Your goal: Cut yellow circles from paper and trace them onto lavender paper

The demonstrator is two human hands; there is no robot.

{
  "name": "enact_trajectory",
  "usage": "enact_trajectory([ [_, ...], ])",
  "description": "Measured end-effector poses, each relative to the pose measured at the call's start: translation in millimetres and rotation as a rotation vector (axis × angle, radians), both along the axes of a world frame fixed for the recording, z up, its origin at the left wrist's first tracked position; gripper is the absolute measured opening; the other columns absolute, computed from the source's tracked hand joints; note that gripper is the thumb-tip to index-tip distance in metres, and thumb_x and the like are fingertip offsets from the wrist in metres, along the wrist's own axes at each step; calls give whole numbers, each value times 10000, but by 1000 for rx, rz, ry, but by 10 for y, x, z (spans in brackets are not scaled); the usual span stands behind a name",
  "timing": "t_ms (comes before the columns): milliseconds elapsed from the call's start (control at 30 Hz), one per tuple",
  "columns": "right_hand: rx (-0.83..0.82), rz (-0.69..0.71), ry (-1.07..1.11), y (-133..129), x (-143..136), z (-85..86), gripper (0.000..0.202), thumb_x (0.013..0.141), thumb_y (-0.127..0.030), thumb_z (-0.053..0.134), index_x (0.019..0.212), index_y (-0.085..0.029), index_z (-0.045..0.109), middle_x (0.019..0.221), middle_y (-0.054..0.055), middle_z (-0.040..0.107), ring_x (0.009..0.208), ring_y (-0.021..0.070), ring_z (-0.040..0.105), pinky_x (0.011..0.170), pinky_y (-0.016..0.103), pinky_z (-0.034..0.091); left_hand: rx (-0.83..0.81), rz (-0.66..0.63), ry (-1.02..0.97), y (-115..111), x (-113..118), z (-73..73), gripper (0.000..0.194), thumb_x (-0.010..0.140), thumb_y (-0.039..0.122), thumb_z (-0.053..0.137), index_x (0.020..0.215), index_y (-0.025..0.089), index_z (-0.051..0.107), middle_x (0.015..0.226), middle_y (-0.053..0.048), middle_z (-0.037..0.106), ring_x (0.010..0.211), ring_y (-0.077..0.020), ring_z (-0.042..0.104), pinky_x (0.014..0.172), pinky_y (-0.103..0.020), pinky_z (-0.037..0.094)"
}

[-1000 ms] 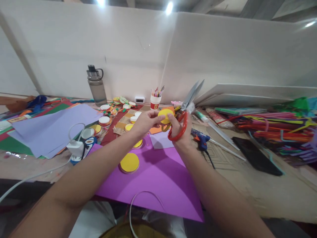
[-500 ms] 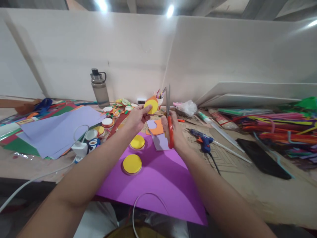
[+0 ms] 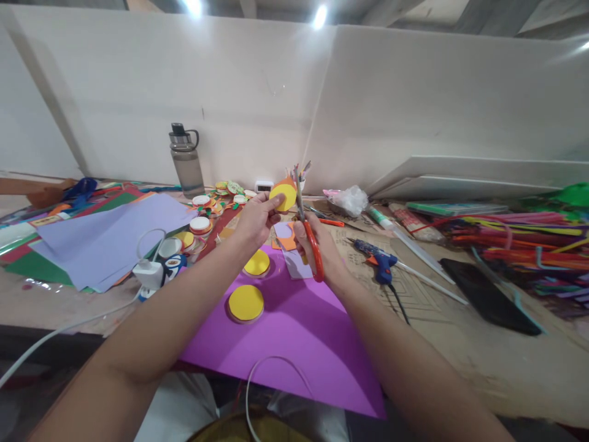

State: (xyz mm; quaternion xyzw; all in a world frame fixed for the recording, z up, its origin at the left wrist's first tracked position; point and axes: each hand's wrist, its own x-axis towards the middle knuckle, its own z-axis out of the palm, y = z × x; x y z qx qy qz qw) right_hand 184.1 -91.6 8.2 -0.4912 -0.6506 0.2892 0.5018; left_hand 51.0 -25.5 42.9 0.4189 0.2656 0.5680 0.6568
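Note:
My left hand [image 3: 258, 219] pinches a yellow disc [image 3: 283, 197] with orange foam behind its upper edge. Close to the disc's right side are the blades of the red-handled scissors [image 3: 315, 250], gripped by my right hand [image 3: 317, 242]. Two yellow-topped discs [image 3: 246, 303] lie below on a purple foam sheet [image 3: 304, 344]. Lilac and orange foam pieces [image 3: 298, 265] sit at the back of that sheet, partly hidden by my right hand.
A water bottle [image 3: 186, 161] stands back left, near lilac sheets [image 3: 115, 236] and a white plug [image 3: 148, 276]. A blue glue gun [image 3: 381, 261], a black phone-like slab [image 3: 488, 296] and pipe cleaners [image 3: 529, 236] lie to the right. A white cable crosses the front.
The scissors have tilted left, and their blades now come up to the right edge of the yellow disc. My left hand with the disc has barely shifted.

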Motion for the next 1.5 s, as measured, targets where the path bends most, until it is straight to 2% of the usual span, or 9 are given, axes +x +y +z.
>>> enact_trajectory([
  [400,-10,8,-28,6,58,-15,477,864,-634,493,1134,-242,523,638,-41,467,520,105,413,470,224,352,48,20,72,19,-14,10,260,634,226,815,703,150,576,621,21,615,520,-66,560,471,-169,354],
  [567,-10,1,-37,-4,70,-1,473,858,-645,489,1100,-242,536,629,-46,450,513,99,409,460,218,340,37,0,42,45,-35,27,273,600,215,822,675,142,570,627,16,624,506,-60,540,462,-171,343],
  [800,-22,8,-69,14,91,17,416,860,-620,501,1025,-241,534,631,-44,440,515,99,402,451,217,326,55,15,107,93,-95,33,259,613,232,830,690,135,604,638,11,620,543,-62,550,507,-177,385],
  [1100,-8,76,6,42,91,13,409,875,-591,506,1072,-233,506,650,-37,465,541,112,415,483,237,372,105,-28,127,95,-87,-1,234,613,216,828,697,134,625,634,15,620,543,-64,544,530,-183,406],
  [1500,13,58,-34,14,99,39,392,872,-595,507,1002,-226,515,628,-40,460,543,110,413,487,234,360,74,-26,148,106,-96,4,237,614,217,823,680,132,612,682,0,644,552,-68,553,533,-191,410],
])
